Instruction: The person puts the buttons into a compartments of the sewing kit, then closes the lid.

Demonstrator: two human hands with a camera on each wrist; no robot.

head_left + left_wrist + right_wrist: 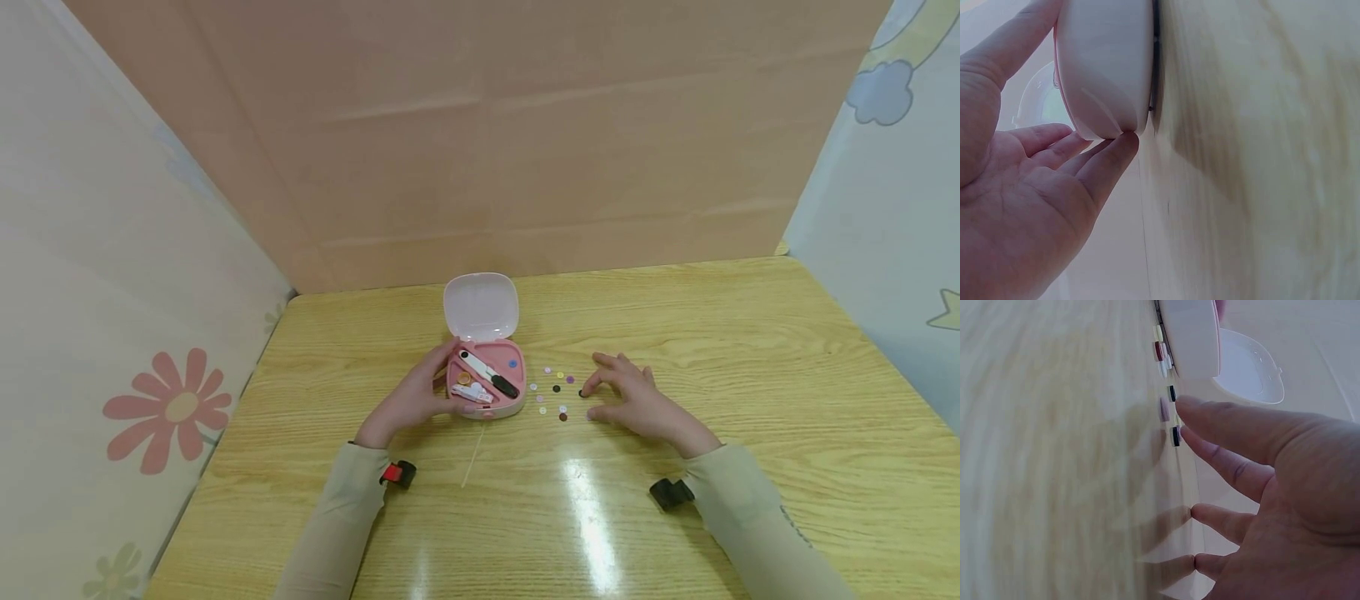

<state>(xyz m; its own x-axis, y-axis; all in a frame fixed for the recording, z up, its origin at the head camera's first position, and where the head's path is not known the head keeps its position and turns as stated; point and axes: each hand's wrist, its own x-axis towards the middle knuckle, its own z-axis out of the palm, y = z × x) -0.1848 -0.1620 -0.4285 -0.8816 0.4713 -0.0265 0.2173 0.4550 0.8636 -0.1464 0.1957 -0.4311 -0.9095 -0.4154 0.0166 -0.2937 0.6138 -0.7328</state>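
Observation:
A small pink-and-white box [504, 409] stands on the table with its pale lid [482, 305] raised at the back. My left hand [408, 402] holds its left side, thumb along the front and fingers around the far left corner. Inside lie a white tool with a black end [489, 373], a blue button [513, 363], a gold ring-like piece [463, 378] and a small white packet [474, 394]. To the right, my right hand [636, 403] spreads over the table. Its index fingertip is at a black button [1176, 436], and the thumb stands apart from that finger, beside a lilac button [1164, 409].
Several small buttons lie scattered between the box and my right hand, among them a purple button [570, 379], a brown button [563, 417] and a yellow button [560, 375]. A thin pale stick [472, 456] lies before the box. Behind the table hangs a brownish sheet [525, 167].

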